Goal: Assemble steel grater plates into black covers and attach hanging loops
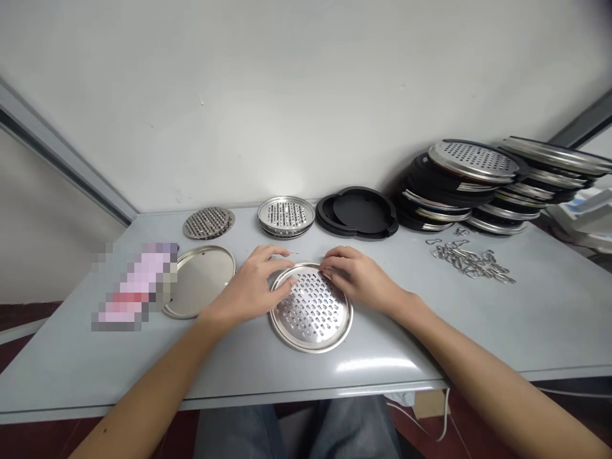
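Observation:
In front of me on the table lies a round metal grater disc, its perforated face up inside a raised rim. My left hand is at the disc's upper left edge, thumb over the perforated face and fingers spread beyond the rim. At the upper right edge is my right hand, its fingers curved and their tips at the rim. Neither hand visibly grips the disc; exact contact is hard to make out. A plain round metal plate with a raised rim lies left of my left hand.
Behind are perforated metal discs, rimmed graters and black round trays. Tall stacks of graters and black trays lean at the right. Metal clips lie in a heap before them. A pixelated pink object lies left.

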Motion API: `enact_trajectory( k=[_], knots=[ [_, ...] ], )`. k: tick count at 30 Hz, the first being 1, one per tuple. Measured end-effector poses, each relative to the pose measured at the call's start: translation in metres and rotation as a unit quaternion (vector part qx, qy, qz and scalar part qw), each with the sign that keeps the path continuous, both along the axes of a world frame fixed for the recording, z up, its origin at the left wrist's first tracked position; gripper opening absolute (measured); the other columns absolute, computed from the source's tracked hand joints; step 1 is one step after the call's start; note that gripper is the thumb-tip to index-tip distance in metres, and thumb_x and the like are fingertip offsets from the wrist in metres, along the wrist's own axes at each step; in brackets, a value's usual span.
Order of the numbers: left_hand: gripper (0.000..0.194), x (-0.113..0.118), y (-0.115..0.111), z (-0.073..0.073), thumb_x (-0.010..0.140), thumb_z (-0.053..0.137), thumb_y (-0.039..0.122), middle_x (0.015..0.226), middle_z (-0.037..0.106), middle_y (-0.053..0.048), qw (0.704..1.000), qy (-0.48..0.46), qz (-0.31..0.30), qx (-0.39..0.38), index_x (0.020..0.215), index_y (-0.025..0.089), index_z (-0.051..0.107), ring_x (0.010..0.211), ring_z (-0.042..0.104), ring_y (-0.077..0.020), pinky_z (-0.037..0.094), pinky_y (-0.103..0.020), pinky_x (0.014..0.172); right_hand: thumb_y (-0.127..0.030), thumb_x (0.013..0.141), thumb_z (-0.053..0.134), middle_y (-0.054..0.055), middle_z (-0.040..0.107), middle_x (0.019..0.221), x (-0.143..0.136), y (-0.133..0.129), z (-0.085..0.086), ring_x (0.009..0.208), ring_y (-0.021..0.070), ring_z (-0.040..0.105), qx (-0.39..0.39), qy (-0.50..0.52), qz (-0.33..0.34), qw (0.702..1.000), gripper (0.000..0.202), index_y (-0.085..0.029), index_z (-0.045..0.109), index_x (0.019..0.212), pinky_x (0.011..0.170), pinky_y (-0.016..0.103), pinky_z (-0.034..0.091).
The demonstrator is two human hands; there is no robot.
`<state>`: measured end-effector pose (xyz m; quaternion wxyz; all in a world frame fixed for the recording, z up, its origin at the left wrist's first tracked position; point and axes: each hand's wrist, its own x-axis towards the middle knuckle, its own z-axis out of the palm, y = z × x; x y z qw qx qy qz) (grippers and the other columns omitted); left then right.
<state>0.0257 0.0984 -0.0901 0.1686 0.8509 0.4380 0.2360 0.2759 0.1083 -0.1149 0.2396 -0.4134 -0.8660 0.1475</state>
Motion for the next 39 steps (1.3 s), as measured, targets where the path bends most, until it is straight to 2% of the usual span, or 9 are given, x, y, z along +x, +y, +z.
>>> enact_trajectory(
  k=[3, 5, 9, 15, 21, 30, 34, 39],
  knots=[
    [0.046, -0.011, -0.006, -0.001, 0.082, 0.065, 0.048, 0.148, 0.039, -0.006, 0.997, 0.068, -0.026, -0.024, 0.122, 0.026, 0.062, 0.141, 0.027, -0.0305, 0.031, -0.049, 0.113, -0.026, 0.092, 0.052, 0.011, 0.06, 0.115, 0.0, -0.002, 0.004, 0.105, 0.0237, 0.057, 0.003, 0.007, 0.029, 1.0, 0.022, -0.02, 0.068, 0.107, 0.093, 0.04, 0.047],
    [0.066, -0.016, -0.009, -0.003, 0.075, 0.068, 0.06, 0.156, 0.027, -0.006, 0.992, 0.104, -0.043, -0.051, 0.131, 0.027, 0.056, 0.145, 0.016, -0.0343, 0.029, -0.053, 0.113, -0.029, 0.092, 0.054, 0.011, 0.06, 0.116, 0.0, -0.004, 0.005, 0.107, 0.0241, 0.057, -0.004, 0.012, 0.046, 0.999, 0.023, -0.022, 0.068, 0.109, 0.095, 0.041, 0.046],
    [0.089, -0.021, -0.011, -0.008, 0.064, 0.068, 0.073, 0.16, 0.017, -0.007, 0.987, 0.13, -0.059, -0.077, 0.136, 0.025, 0.05, 0.146, 0.009, -0.0365, 0.028, -0.055, 0.113, -0.03, 0.091, 0.055, 0.011, 0.06, 0.116, -0.003, -0.005, 0.005, 0.107, 0.0243, 0.057, -0.012, 0.015, 0.058, 0.998, 0.024, -0.022, 0.067, 0.11, 0.095, 0.042, 0.047],
    [0.09, -0.02, -0.01, -0.011, 0.063, 0.07, 0.071, 0.158, 0.021, -0.009, 0.989, 0.114, -0.054, -0.073, 0.137, 0.025, 0.049, 0.146, 0.011, -0.0364, 0.027, -0.053, 0.113, -0.031, 0.09, 0.056, 0.011, 0.061, 0.116, -0.006, -0.005, 0.002, 0.108, 0.025, 0.057, -0.006, 0.017, 0.055, 0.998, 0.028, -0.022, 0.065, 0.115, 0.094, 0.043, 0.049],
    [0.091, -0.019, -0.01, -0.013, 0.067, 0.067, 0.071, 0.159, 0.021, -0.008, 0.988, 0.135, -0.056, -0.057, 0.143, 0.026, 0.041, 0.146, 0.01, -0.0354, 0.025, -0.054, 0.114, -0.032, 0.091, 0.055, 0.012, 0.058, 0.121, -0.008, -0.006, 0.002, 0.11, 0.0255, 0.056, -0.011, 0.009, 0.05, 0.999, 0.039, -0.022, 0.057, 0.129, 0.096, 0.044, 0.048],
    [0.1, -0.019, -0.009, -0.014, 0.061, 0.069, 0.074, 0.159, 0.019, -0.009, 0.988, 0.137, -0.045, -0.059, 0.144, 0.028, 0.04, 0.146, 0.011, -0.0371, 0.022, -0.056, 0.114, -0.03, 0.09, 0.055, 0.012, 0.059, 0.116, -0.01, -0.007, 0.003, 0.107, 0.0252, 0.056, -0.011, 0.018, 0.055, 0.998, 0.028, -0.021, 0.064, 0.115, 0.093, 0.042, 0.049],
    [0.103, -0.021, -0.008, -0.014, 0.056, 0.072, 0.074, 0.159, 0.02, -0.009, 0.988, 0.127, -0.048, -0.067, 0.143, 0.028, 0.041, 0.145, 0.013, -0.0375, 0.023, -0.055, 0.114, -0.029, 0.09, 0.055, 0.012, 0.059, 0.116, -0.011, -0.007, 0.003, 0.107, 0.0252, 0.056, -0.016, 0.018, 0.056, 0.998, 0.027, -0.02, 0.064, 0.115, 0.093, 0.043, 0.049],
    [0.108, -0.023, -0.009, -0.01, 0.054, 0.073, 0.074, 0.158, 0.022, -0.008, 0.986, 0.123, -0.081, -0.075, 0.145, 0.029, 0.038, 0.145, 0.014, -0.0372, 0.026, -0.054, 0.114, -0.03, 0.091, 0.056, 0.011, 0.057, 0.12, -0.01, -0.007, 0.0, 0.112, 0.0247, 0.054, 0.001, 0.02, 0.047, 0.999, 0.03, -0.021, 0.063, 0.119, 0.097, 0.043, 0.046]
  ],
)
